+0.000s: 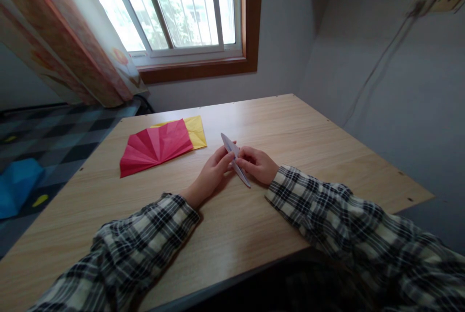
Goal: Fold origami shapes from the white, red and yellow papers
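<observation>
A narrow piece of folded pale paper (242,176) slants between my two hands, a little above the table. My left hand (214,169) grips it from the left, thumb on its near face and fingers behind. From the other side my right hand (258,164) pinches it near the middle, fingers curled. The two thumbs almost meet at the paper's centre. Its upper tip and lower tip both stick out past my fingers. To the left of my hands lies a creased red paper (160,145), partly over a creased yellow paper (196,132).
The wooden table (290,132) has its far edge close to the wall below a window (181,11). At far left, a blue folded paper (18,183) rests on a dark checked cloth (72,130). A cord (378,67) hangs down the right wall from a socket (426,1).
</observation>
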`<state>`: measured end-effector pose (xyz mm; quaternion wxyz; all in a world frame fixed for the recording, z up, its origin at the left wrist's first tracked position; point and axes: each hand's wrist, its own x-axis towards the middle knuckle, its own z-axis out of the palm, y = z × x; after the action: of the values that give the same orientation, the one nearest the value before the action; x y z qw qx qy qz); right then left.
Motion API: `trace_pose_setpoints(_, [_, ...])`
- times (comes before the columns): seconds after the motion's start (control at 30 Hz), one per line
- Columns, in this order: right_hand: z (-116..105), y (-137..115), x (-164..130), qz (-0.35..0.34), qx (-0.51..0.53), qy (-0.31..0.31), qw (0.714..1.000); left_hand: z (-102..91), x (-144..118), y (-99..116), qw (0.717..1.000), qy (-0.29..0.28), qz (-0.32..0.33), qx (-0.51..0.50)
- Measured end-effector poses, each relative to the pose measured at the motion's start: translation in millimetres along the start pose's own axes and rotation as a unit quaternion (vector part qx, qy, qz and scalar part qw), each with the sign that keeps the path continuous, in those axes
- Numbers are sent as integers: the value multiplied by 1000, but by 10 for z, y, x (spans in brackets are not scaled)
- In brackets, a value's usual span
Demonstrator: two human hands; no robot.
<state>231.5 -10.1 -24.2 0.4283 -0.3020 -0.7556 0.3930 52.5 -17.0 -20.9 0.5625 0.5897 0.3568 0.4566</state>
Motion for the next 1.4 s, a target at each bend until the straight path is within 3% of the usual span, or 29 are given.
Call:
trace_pose_setpoints(0.2, [-3,13,-21,34,1,33,999,-12,24,-13,1000,-14,-2,-9])
trace_pose_setpoints(0.47, [-13,-25,-35,-8,-16,75,997,22,5,20,999,-25,12,-21])
trace_pose_setpoints(0.7, [-49,-12,-45,-5,-80,70,994,70,-42,53,996,38,57,51])
trace_pose_setpoints(0.9, [-46,15,-42,-3,-126,74,989,71,-42,35,992,50,76,91])
trace_pose_setpoints(1.17, [-31,39,-7,8,-122,63,990,43,-20,-3,985,46,76,149])
trace_pose_setpoints(1.4, [-60,81,-11,10,-90,69,994,32,-59,-1,982,0,85,168])
